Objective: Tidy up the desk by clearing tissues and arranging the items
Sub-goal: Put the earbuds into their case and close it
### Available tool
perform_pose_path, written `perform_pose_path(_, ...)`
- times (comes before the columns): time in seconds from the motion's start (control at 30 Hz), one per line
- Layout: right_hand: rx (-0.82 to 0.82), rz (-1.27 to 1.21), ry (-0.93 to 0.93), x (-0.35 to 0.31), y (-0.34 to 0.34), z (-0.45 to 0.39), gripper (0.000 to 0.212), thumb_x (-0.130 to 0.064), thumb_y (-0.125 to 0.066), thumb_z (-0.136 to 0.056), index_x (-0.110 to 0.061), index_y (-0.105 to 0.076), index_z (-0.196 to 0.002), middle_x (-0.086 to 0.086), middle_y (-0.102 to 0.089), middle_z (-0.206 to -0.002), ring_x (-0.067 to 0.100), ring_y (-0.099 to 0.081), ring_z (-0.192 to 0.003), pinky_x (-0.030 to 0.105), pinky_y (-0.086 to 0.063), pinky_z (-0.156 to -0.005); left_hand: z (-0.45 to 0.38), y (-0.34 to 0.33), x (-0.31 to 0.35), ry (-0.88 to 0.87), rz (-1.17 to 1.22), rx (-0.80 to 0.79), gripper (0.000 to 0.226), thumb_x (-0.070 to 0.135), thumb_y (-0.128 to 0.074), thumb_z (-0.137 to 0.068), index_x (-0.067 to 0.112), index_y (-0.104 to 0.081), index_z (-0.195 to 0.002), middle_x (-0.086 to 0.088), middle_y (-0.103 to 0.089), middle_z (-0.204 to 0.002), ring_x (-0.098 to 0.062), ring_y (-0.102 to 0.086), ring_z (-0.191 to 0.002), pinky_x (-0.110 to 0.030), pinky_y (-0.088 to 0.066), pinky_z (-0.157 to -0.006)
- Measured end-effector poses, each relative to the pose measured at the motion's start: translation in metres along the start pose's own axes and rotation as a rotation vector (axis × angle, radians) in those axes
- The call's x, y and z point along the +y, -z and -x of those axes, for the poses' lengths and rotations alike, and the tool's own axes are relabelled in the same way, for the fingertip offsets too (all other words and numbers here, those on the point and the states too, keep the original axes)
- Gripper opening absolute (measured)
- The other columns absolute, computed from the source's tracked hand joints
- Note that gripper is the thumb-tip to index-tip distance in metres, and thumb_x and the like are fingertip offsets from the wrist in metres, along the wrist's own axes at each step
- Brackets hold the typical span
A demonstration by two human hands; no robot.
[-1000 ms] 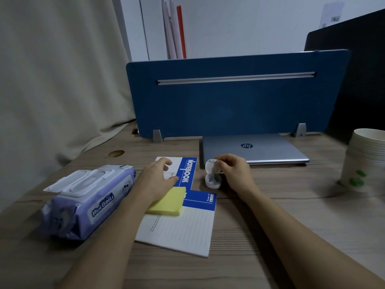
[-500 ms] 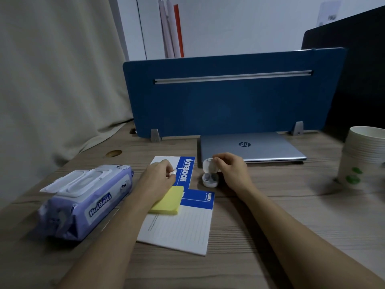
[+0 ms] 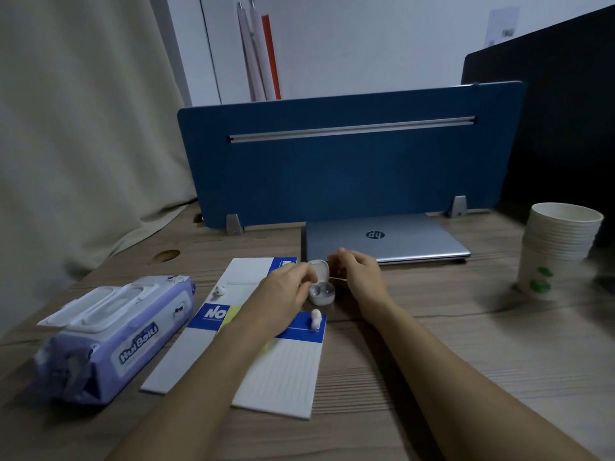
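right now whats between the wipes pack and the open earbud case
In the head view, the blue and white notebooks lie between the wipes pack and the earbud case, with one loose earbud on them and the left hand above.

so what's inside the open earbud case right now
The earbud case sits open with two dark, empty-looking wells; both earbuds lie out on the notepads, one to the left and one in front. The left hand covers the case's left edge.
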State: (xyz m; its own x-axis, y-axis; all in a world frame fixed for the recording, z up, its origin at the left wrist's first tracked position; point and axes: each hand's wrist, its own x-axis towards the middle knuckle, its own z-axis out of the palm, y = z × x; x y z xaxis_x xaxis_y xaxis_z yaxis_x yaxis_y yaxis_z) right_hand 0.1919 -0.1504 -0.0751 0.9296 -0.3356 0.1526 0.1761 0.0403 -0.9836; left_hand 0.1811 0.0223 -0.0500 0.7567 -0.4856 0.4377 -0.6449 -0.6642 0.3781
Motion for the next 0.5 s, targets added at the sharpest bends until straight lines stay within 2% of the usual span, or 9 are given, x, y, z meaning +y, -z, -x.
perform_pose_path(0.17, -0.022, -0.026, -0.008, 0.0, 0.0, 0.001, 0.023, -0.013, -0.052, -0.089, -0.012, -0.073, -0.078, 0.006, -0.073, -0.079, 0.02, -0.065, -0.078, 0.04, -0.056, -0.075, 0.006, 0.003, -0.011, 0.07, 0.048, 0.072, 0.008, 0.027, -0.054, -0.097, 0.031, -0.059, -0.101, 0.016, -0.059, -0.101, -0.002, -0.056, -0.092, -0.017, -0.044, -0.076)
perform_pose_path(0.27, -0.016, -0.006, -0.001, 0.0, 0.001, 0.0, 0.026, -0.008, -0.051, -0.089, -0.016, -0.072, -0.078, 0.007, -0.074, -0.082, 0.018, -0.065, -0.075, 0.037, -0.056, -0.074, 0.01, 0.005, -0.012, 0.054, 0.049, -0.017, 0.009, 0.031, -0.058, -0.094, 0.033, -0.059, -0.103, 0.018, -0.059, -0.103, 0.001, -0.057, -0.091, -0.017, -0.047, -0.077)
perform_pose_path(0.4, 0.036, -0.068, -0.007, -0.002, 0.005, -0.002, 0.026, 0.0, -0.047, -0.088, -0.01, -0.07, -0.081, 0.012, -0.07, -0.083, 0.019, -0.059, -0.071, 0.033, -0.051, -0.07, 0.015, 0.011, 0.0, -0.071, 0.135, -0.13, 0.01, 0.034, -0.061, -0.092, 0.034, -0.062, -0.102, 0.019, -0.061, -0.097, 0.002, -0.057, -0.091, -0.011, -0.043, -0.07)
perform_pose_path(0.5, 0.047, -0.075, -0.004, -0.002, 0.012, -0.001, 0.027, 0.004, -0.044, -0.089, -0.007, -0.068, -0.084, 0.012, -0.067, -0.082, 0.018, -0.057, -0.068, 0.021, -0.049, -0.061, 0.021, 0.011, 0.01, -0.182, 0.168, -0.231, 0.018, 0.043, -0.064, -0.088, 0.036, -0.062, -0.104, 0.016, -0.061, -0.096, -0.004, -0.059, -0.089, -0.013, -0.046, -0.071)
